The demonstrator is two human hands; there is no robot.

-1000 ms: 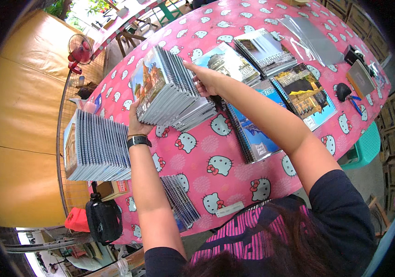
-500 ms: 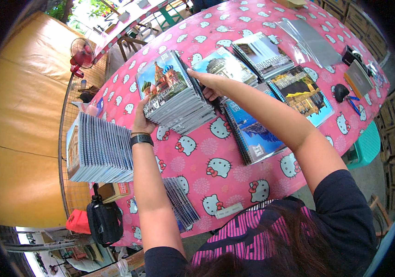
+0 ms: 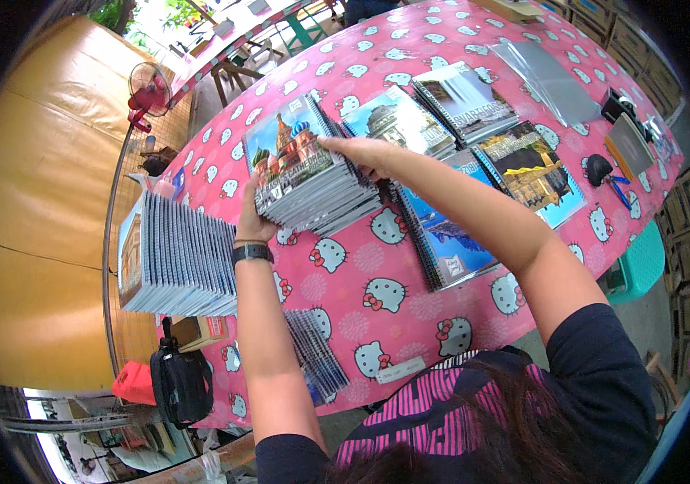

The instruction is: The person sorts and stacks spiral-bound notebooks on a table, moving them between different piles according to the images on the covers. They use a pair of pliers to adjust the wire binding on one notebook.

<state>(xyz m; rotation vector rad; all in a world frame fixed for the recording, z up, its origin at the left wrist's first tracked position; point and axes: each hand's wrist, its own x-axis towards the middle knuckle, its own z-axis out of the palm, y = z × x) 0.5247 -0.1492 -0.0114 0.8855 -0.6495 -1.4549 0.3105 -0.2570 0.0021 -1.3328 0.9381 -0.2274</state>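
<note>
A tall stack of spiral notebooks (image 3: 290, 153) stands on the table in front of me, its top cover showing colourful onion domes. My left hand (image 3: 253, 216) holds the stack's near left corner, fingers partly hidden by it. My right hand (image 3: 367, 155) is at the spiral-bound right side, thumb reaching over the top cover and fingers curled down along the binding. Just right of it lie more spiral notebooks: one with a pale building (image 3: 397, 121), one with a waterfall (image 3: 466, 97), a blue one (image 3: 450, 230) and a dark yellow one (image 3: 529, 169).
Another tall notebook stack (image 3: 175, 258) stands at the left, with a lower notebook pile (image 3: 316, 355) by my left forearm. Clear plastic sheets (image 3: 550, 81), blue-handled scissors (image 3: 621, 192) and a black bag (image 3: 182, 383) lie around the pink table (image 3: 381, 323). A fan (image 3: 150, 90) stands beyond.
My right thumb has shifted left from the binding edge onto the top cover. My left hand stays at the near left corner. The whole view has moved slightly.
</note>
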